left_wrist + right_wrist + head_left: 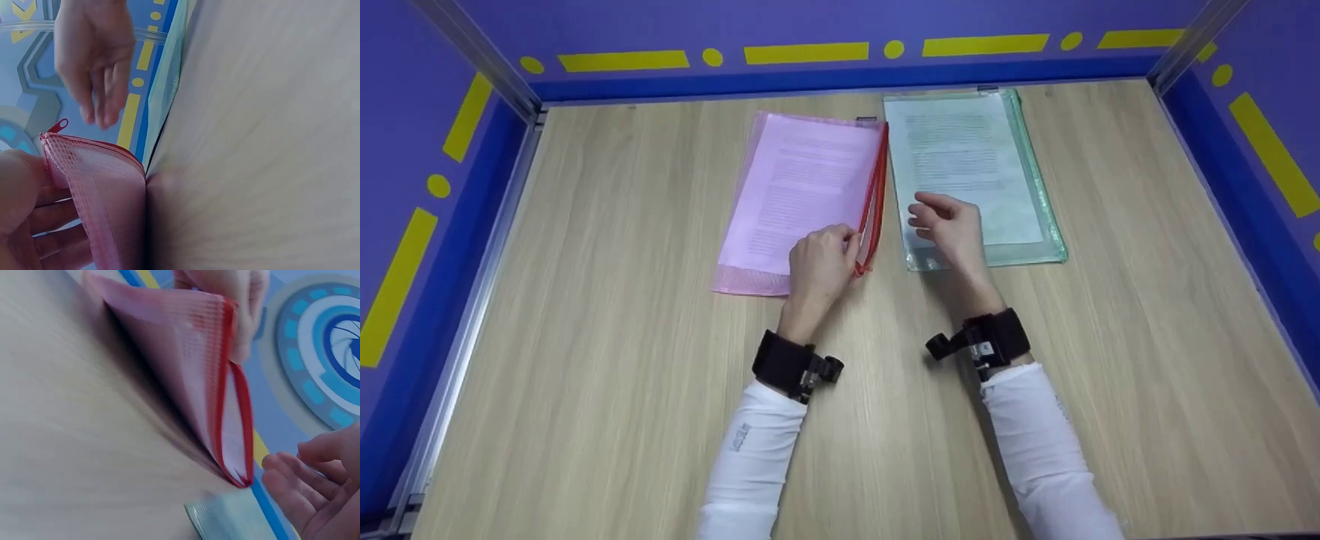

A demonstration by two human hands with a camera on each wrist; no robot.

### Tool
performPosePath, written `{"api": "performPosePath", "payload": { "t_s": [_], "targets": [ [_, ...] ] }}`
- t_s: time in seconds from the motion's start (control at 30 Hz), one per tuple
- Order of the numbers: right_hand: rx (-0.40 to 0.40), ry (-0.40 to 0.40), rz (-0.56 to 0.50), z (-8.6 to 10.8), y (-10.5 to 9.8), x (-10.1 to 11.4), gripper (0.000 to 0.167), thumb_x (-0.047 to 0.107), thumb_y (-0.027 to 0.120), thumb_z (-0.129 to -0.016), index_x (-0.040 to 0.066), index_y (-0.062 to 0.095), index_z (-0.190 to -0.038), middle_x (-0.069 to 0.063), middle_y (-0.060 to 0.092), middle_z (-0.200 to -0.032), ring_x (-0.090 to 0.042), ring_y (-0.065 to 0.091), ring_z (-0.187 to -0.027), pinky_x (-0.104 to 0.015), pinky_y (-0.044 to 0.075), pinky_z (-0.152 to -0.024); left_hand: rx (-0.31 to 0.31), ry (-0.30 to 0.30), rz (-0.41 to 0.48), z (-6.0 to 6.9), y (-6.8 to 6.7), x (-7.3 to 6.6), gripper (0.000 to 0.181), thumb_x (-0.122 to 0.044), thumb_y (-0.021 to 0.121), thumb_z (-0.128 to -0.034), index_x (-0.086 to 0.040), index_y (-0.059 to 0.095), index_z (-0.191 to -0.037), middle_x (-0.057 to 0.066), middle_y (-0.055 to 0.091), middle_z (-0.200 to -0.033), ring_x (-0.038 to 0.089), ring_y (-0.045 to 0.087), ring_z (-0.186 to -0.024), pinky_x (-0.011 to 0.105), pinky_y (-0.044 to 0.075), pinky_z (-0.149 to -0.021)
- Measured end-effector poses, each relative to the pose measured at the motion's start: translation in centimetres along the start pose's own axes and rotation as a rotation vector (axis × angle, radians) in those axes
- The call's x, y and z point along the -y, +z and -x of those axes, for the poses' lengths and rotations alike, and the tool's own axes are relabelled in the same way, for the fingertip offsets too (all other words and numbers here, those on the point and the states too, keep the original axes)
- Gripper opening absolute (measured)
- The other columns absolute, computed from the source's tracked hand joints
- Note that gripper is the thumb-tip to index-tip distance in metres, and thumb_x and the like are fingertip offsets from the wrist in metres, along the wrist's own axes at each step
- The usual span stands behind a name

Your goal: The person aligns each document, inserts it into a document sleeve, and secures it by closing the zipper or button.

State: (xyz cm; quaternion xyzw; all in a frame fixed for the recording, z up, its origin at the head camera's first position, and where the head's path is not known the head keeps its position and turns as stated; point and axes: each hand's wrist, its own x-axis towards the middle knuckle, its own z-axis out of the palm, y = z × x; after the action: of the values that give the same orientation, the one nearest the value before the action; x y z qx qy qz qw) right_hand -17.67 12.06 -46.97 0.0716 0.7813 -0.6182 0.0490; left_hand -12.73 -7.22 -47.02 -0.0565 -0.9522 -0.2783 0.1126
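Note:
A pink mesh zip document pouch [802,195] with a red zipper [876,199] lies on the table, a printed sheet inside it. Its zippered side gapes and stands lifted off the wood, showing white paper within in the right wrist view. My left hand [823,262] pinches the near right corner by the zipper; the zipper pull [58,125] shows in the left wrist view. To the right, my right hand [952,225] hovers over the left edge of a green zip document pouch [1020,253], fingers loosely bent and holding nothing. That pouch also contains a printed sheet.
Both pouches lie on a light wood table [607,337]. Blue panels [810,22] with yellow marks stand along the back and both sides. A metal rail [502,217] runs down the left table edge.

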Motion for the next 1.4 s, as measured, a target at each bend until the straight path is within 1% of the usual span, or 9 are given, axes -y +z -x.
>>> {"api": "performPosePath", "payload": {
  "t_s": [0.13,0.3,0.53,0.67,0.8,1.0,1.2,1.3,1.4],
  "targets": [
    [-0.002,0.002,0.064,0.4,-1.6,-0.3,0.037,0.019,0.059,-0.098,0.002,0.063,-0.131,-0.018,0.069,-0.122,-0.016,0.071,-0.095,-0.035,0.059,-0.089,0.029,-0.013,-0.029,-0.2,-0.3,0.3,0.022,-0.024,0.061,-0.0972,-0.010,0.078,-0.095,0.005,0.078,-0.090,0.026,0.074,-0.078,0.040,0.058,-0.068],
    [-0.009,-0.019,0.087,1.0,-2.9,-0.2,0.036,0.019,0.056,-0.100,0.001,0.062,-0.131,-0.019,0.070,-0.122,-0.024,0.071,-0.102,-0.037,0.059,-0.090,0.057,0.009,-0.088,-1.0,-0.7,0.0,0.024,-0.026,0.059,-0.0977,-0.011,0.078,-0.095,0.005,0.078,-0.089,0.028,0.074,-0.078,0.043,0.058,-0.067],
    [-0.016,-0.040,0.106,1.4,-3.0,-0.7,0.035,0.019,0.055,-0.100,0.000,0.064,-0.128,-0.020,0.070,-0.119,-0.022,0.069,-0.102,-0.028,0.059,-0.082,0.121,0.033,-0.172,-2.0,-0.3,-0.4,0.025,-0.023,0.060,-0.0974,-0.007,0.074,-0.084,0.008,0.074,-0.078,0.030,0.071,-0.075,0.044,0.058,-0.066],
    [-0.010,-0.027,0.119,1.4,-2.8,-1.2,0.034,0.018,0.055,-0.100,0.001,0.065,-0.128,-0.019,0.071,-0.119,-0.015,0.067,-0.098,-0.024,0.058,-0.079,0.154,0.061,-0.219,-2.0,0.3,-0.6,0.028,-0.022,0.061,-0.0961,-0.006,0.071,-0.075,0.009,0.071,-0.073,0.029,0.070,-0.070,0.044,0.057,-0.063],
    [-0.014,-0.021,0.110,1.3,-2.9,-1.3,0.034,0.017,0.054,-0.100,0.001,0.064,-0.128,-0.019,0.070,-0.119,-0.009,0.066,-0.093,-0.023,0.056,-0.079,0.173,0.087,-0.259,-1.8,1.0,-0.8,0.027,-0.023,0.063,-0.0946,-0.006,0.072,-0.076,0.009,0.072,-0.075,0.029,0.071,-0.072,0.044,0.058,-0.062],
    [0.002,-0.030,0.118,1.1,-2.8,-1.0,0.034,0.018,0.053,-0.100,0.002,0.065,-0.128,-0.018,0.071,-0.118,-0.014,0.068,-0.097,-0.023,0.057,-0.079,0.257,0.115,-0.256,-1.0,0.7,-0.7,0.028,-0.026,0.062,-0.0958,-0.006,0.072,-0.080,0.011,0.073,-0.080,0.031,0.071,-0.079,0.045,0.058,-0.065],
    [0.021,-0.008,0.109,1.1,-2.7,-0.9,0.034,0.018,0.053,-0.101,0.002,0.064,-0.129,-0.019,0.069,-0.121,-0.017,0.068,-0.100,-0.033,0.057,-0.088,0.389,0.190,-0.213,-0.3,-0.9,0.1,0.029,-0.033,0.065,-0.0950,-0.006,0.072,-0.099,0.013,0.071,-0.099,0.032,0.066,-0.095,0.046,0.057,-0.078],
    [0.016,-0.004,0.109,1.1,-2.7,-0.9,0.034,0.018,0.053,-0.101,0.001,0.064,-0.128,-0.019,0.069,-0.121,-0.017,0.067,-0.100,-0.032,0.057,-0.087,0.451,0.222,-0.221,-0.1,-1.3,0.7,0.040,-0.040,0.069,-0.0908,-0.006,0.070,-0.110,0.013,0.069,-0.115,0.032,0.063,-0.106,0.046,0.057,-0.085],
    [0.016,-0.003,0.114,1.1,-2.6,-0.9,0.034,0.018,0.053,-0.101,0.001,0.064,-0.128,-0.018,0.070,-0.120,-0.017,0.067,-0.100,-0.032,0.057,-0.087,0.516,0.215,-0.243,0.0,-1.4,1.2,0.061,-0.046,0.075,-0.0842,-0.007,0.063,-0.129,0.015,0.060,-0.135,0.034,0.057,-0.122,0.048,0.054,-0.096]
  ]
}}
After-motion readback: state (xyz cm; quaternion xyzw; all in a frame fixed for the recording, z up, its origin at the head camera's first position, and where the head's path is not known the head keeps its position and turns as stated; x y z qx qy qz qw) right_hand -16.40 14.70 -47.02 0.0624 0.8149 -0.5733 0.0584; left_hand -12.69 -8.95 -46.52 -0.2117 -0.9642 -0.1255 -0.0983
